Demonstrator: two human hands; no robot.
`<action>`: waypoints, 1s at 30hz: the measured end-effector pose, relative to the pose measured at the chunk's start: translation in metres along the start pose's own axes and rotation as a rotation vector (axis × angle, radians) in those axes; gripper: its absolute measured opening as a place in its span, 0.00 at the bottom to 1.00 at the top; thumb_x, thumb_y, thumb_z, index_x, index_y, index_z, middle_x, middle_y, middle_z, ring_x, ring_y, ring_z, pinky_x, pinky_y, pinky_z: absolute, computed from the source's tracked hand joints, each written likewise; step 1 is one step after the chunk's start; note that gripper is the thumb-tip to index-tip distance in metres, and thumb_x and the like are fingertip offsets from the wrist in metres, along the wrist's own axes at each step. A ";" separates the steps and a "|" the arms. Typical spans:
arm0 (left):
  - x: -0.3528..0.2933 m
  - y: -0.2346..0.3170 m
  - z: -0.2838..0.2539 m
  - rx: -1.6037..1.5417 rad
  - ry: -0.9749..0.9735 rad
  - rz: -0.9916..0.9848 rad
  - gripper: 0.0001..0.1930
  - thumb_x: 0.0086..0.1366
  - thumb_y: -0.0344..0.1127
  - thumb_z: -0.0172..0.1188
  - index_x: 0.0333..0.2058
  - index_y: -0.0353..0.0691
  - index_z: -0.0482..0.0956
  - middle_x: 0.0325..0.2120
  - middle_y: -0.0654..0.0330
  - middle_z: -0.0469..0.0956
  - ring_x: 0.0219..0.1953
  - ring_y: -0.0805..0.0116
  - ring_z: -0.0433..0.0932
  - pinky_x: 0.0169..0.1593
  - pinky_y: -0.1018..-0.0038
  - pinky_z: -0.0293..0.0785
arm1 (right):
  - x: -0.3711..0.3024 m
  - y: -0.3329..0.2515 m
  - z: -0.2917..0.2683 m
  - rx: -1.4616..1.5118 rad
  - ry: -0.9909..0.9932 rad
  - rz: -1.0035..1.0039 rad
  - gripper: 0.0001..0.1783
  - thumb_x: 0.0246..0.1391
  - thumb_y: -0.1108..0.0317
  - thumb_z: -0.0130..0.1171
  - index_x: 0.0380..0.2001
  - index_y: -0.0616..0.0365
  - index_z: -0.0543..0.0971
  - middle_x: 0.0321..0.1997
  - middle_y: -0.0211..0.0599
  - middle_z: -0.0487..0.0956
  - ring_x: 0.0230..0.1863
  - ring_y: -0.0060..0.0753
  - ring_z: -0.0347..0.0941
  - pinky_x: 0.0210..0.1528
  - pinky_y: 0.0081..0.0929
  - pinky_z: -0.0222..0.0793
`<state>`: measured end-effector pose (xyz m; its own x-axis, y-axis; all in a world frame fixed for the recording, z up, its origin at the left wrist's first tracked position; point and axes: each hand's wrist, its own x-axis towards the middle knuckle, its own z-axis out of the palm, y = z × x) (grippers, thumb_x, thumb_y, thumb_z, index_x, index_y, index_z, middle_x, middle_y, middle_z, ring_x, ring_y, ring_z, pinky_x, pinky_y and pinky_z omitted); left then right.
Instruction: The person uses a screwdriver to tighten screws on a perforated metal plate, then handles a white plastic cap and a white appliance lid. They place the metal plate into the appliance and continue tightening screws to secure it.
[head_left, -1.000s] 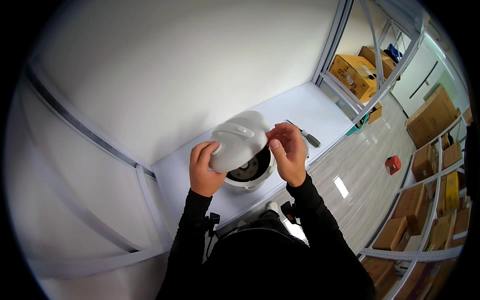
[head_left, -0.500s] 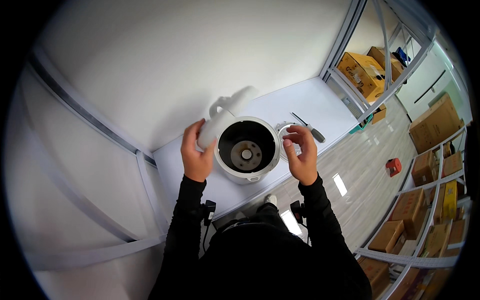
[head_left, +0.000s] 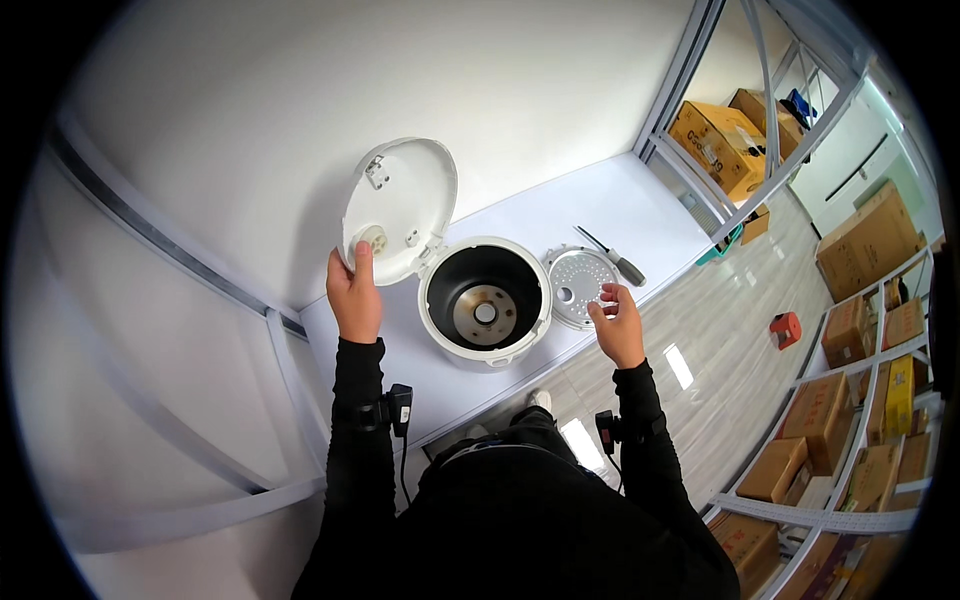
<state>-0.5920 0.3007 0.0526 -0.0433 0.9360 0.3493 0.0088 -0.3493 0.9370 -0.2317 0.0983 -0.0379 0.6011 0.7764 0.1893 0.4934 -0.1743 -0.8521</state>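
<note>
The white rice cooker [head_left: 486, 312] stands on the white table [head_left: 640, 215], its hinged lid [head_left: 398, 208] raised upright. The left hand [head_left: 354, 297] grips the lid's lower edge. The right hand [head_left: 619, 322], fingers loosely spread and holding nothing, touches the perforated inner plate [head_left: 580, 285] lying beside the cooker.

I see a white cooker body [head_left: 487, 345] with dark inner walls, a white lid [head_left: 400, 205], a silver plate [head_left: 578, 287] patterned with small holes, a black-handled screwdriver [head_left: 615, 259], a white table [head_left: 620, 205] and black sleeves [head_left: 357, 400].
</note>
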 end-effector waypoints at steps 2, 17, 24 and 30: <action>-0.005 -0.001 0.001 -0.023 0.003 0.018 0.23 0.78 0.43 0.61 0.61 0.31 0.74 0.52 0.54 0.82 0.50 0.67 0.81 0.56 0.70 0.76 | 0.000 0.007 0.000 0.006 -0.009 0.012 0.27 0.58 0.66 0.71 0.58 0.65 0.76 0.50 0.48 0.80 0.39 0.35 0.81 0.44 0.33 0.79; -0.065 0.063 0.025 0.398 0.442 0.427 0.32 0.63 0.29 0.68 0.64 0.33 0.67 0.61 0.48 0.72 0.59 0.56 0.74 0.64 0.59 0.70 | 0.078 0.076 -0.038 -0.562 -0.059 0.089 0.27 0.55 0.57 0.71 0.55 0.56 0.79 0.55 0.57 0.81 0.55 0.62 0.80 0.54 0.52 0.79; -0.134 0.089 0.157 0.291 -0.015 0.502 0.16 0.59 0.29 0.70 0.46 0.35 0.81 0.39 0.53 0.82 0.41 0.57 0.81 0.46 0.67 0.78 | 0.120 0.140 -0.040 -0.382 -0.280 -0.225 0.29 0.55 0.60 0.69 0.58 0.62 0.77 0.52 0.65 0.80 0.56 0.67 0.78 0.57 0.53 0.77; -0.189 0.048 0.258 0.322 -0.584 0.062 0.23 0.63 0.31 0.69 0.57 0.38 0.78 0.50 0.52 0.80 0.48 0.50 0.81 0.51 0.61 0.79 | 0.137 0.127 -0.057 -0.408 -0.502 -0.255 0.33 0.54 0.59 0.71 0.59 0.63 0.75 0.53 0.64 0.80 0.52 0.67 0.80 0.55 0.54 0.78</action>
<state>-0.3257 0.1181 0.0335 0.5141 0.8162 0.2637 0.2955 -0.4571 0.8389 -0.0509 0.1483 -0.0928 0.1198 0.9924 0.0268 0.8368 -0.0864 -0.5406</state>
